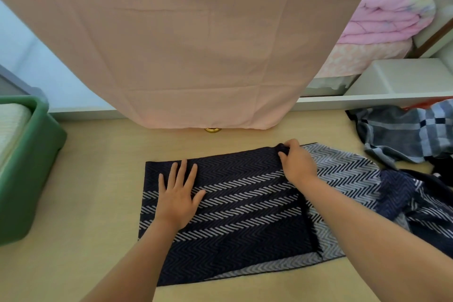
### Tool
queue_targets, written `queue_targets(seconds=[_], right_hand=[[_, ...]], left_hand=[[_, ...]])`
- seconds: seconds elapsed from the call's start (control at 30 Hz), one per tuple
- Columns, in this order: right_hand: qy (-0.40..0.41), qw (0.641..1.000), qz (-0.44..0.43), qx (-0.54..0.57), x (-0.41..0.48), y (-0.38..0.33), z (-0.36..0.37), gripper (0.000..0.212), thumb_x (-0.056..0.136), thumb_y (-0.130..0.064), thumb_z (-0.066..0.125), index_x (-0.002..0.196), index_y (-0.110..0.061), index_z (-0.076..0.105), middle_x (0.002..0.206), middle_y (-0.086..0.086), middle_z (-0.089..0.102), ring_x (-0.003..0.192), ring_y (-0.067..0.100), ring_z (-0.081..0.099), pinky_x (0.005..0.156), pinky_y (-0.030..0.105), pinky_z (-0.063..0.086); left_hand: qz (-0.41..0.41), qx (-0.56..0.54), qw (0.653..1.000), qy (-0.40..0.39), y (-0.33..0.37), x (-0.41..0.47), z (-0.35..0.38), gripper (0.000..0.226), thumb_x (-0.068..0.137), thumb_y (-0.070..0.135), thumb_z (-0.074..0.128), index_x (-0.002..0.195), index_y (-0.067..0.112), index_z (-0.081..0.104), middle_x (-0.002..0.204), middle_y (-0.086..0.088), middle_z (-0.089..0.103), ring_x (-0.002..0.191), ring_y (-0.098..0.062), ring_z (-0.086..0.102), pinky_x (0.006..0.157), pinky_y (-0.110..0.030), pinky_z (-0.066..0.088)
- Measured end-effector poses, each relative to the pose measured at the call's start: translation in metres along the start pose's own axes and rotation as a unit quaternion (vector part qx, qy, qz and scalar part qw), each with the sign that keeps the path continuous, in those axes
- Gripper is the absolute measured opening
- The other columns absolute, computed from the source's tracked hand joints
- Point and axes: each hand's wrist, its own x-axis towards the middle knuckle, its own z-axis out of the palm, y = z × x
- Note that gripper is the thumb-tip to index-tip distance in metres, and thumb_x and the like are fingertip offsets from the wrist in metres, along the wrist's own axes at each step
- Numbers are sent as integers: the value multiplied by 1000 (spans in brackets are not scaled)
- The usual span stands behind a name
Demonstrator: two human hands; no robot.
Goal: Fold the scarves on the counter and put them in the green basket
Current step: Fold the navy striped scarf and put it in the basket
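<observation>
Draped across the back, a smooth peach cloth (196, 44), half hiding a brass knob (212, 129). Heaped at right, a grey-blue plaid scarf (404, 135); at left, the green basket (31, 154) (ribbed cream fabric inside). Spread on the pale counter (85, 240), the navy herringbone scarf (245, 216), doubled over itself. Laid flat on it, fingers straight and splayed, the left hand (177, 200); pinching its far folded corner, the right hand (297, 164).

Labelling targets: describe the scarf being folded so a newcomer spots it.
On the wooden counter, below the pink cloth, the navy scarf lies flat in the middle. The left hand presses it and the right hand pinches its far edge. Unlike the grey checked scarf heaped to its right, it has white zigzag stripes.
</observation>
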Motion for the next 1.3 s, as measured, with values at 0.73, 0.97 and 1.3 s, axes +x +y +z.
queue_targets(seconds=[0.73, 0.97, 1.3], right_hand=[[34, 995, -36, 84, -148, 58, 16, 57, 96, -28, 61, 146, -29, 33, 80, -10, 61, 76, 18, 60, 79, 41, 51], [40, 998, 1, -55, -167, 71, 9, 48, 103, -32, 48, 146, -23, 30, 67, -3, 57, 60, 23, 58, 47, 34, 40], [105, 944, -167, -265, -181, 63, 38, 55, 93, -28, 62, 145, -20, 44, 143, 17, 46, 127, 36, 46, 101, 52, 43]], left_hand=[[75, -32, 996, 33, 17, -101, 13, 67, 100, 57, 12, 144, 19, 45, 151, -2, 42, 143, -24, 32, 117, -47, 24], [89, 26, 995, -27, -6, -125, 30, 81, 89, 79, 24, 156, 35, 17, 164, -2, 14, 151, -29, 4, 116, -63, 6], [84, 25, 996, -35, -22, -138, 22, 78, 84, 86, 11, 152, 50, 0, 164, 4, -7, 150, -26, -17, 115, -66, -4]])
